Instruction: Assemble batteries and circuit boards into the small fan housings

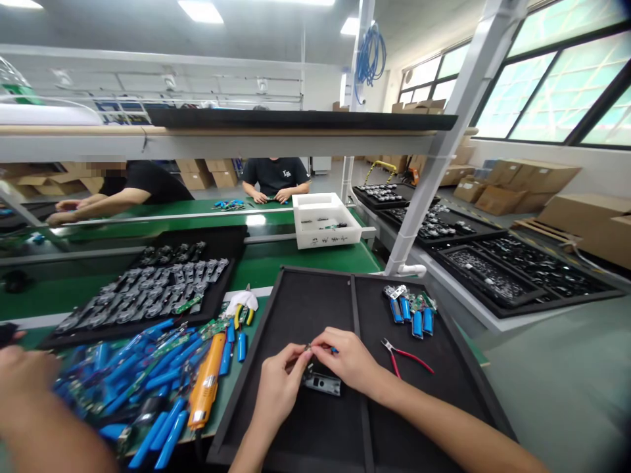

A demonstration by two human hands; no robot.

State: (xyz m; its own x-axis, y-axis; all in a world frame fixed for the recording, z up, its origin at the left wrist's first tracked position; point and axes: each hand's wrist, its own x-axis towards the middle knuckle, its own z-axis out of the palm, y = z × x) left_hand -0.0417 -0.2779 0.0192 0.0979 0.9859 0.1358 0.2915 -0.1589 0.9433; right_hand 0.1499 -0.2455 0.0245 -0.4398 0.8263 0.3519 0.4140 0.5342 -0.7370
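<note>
My left hand (280,387) and my right hand (348,360) meet over a black tray (315,309) in front of me. Both pinch a small dark plastic part (321,382) with a bit of blue showing between the fingertips of the right hand. The part rests just above the tray's middle divider. Red-handled cutters (407,356) lie on the tray to the right of my right hand. A few blue battery cells with small boards (411,309) lie at the tray's far right.
A heap of blue battery cells and green boards (142,381) with an orange tool (206,382) lies to the left. Another person's arm (34,407) reaches in at lower left. A tray of dark parts (148,282), a white bin (325,220) and two seated people are beyond.
</note>
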